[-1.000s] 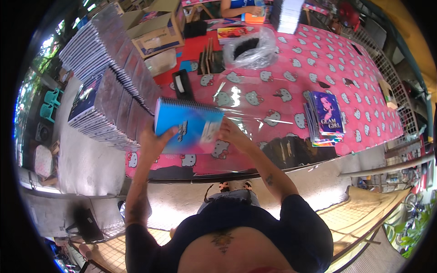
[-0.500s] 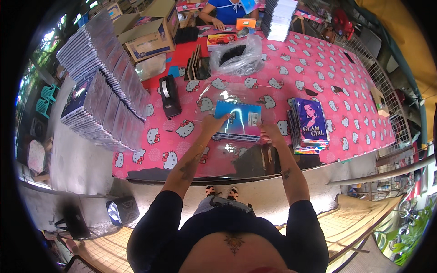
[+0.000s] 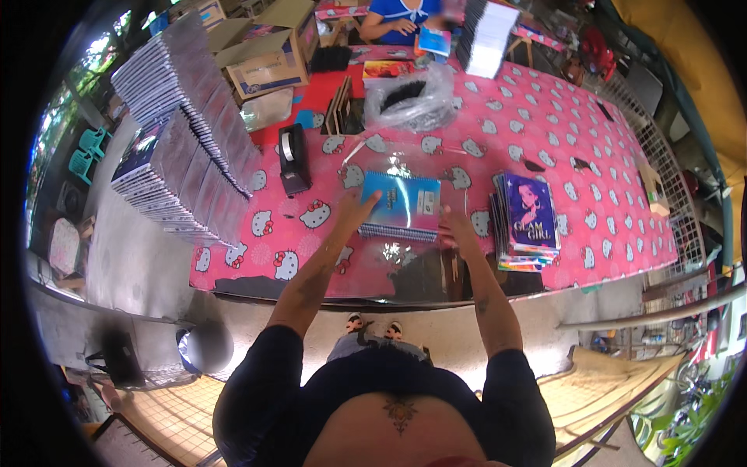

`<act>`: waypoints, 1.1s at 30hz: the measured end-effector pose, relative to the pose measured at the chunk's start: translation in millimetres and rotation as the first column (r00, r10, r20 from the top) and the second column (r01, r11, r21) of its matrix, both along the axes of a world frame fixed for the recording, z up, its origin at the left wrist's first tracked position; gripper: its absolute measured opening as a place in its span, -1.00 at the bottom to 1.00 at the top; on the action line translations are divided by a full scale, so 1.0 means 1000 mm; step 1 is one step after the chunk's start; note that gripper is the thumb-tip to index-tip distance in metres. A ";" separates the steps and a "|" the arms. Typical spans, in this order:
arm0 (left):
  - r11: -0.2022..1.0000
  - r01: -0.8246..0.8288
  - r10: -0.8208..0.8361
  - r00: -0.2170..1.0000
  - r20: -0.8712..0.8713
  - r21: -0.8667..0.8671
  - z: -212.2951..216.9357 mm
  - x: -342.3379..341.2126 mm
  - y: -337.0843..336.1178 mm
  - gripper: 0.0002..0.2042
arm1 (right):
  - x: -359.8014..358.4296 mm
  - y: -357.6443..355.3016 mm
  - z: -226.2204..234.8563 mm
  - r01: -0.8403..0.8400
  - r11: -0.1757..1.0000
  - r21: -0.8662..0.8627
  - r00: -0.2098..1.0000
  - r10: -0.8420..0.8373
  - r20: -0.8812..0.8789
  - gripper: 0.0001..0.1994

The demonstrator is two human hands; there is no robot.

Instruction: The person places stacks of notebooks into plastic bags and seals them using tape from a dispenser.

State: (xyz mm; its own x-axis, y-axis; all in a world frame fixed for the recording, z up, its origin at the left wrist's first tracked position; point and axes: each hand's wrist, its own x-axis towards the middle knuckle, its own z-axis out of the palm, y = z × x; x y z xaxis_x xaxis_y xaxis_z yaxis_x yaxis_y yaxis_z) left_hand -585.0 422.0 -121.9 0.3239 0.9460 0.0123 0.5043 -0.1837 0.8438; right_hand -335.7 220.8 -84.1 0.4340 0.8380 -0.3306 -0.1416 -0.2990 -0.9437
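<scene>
A short stack of spiral notebooks [image 3: 401, 198] with a blue cover on top lies in front of me, on a clear plastic sheet. My left hand [image 3: 358, 210] grips its left side, thumb laid over the cover and the other fingers partly hidden. At the stack's right edge is my right hand [image 3: 454, 227], its fingers apart and touching or very close to the notebooks. Farther right stands a pile of notebooks [image 3: 531, 210] topped by a purple cover with a drawn figure.
Tall stacks of plastic-covered notebooks [image 3: 175, 175] rise at the left. A black tape dispenser [image 3: 294, 159], a clear plastic bag [image 3: 436, 97] and an open cardboard box [image 3: 268, 62] are beyond. Across the pink table [image 3: 591, 187], a co-worker [image 3: 401, 19] holds a blue notebook.
My right hand's fingers have loosened from the notebook stack's corner and spread. My left hand stays on the left side. The co-worker has brought a blue notebook down toward the table.
</scene>
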 end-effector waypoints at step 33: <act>0.703 0.530 -0.557 0.825 0.097 -0.473 0.093 -0.058 0.082 -0.71 | -0.114 0.006 0.031 -0.380 0.923 -0.058 0.088 0.099 0.991 -0.30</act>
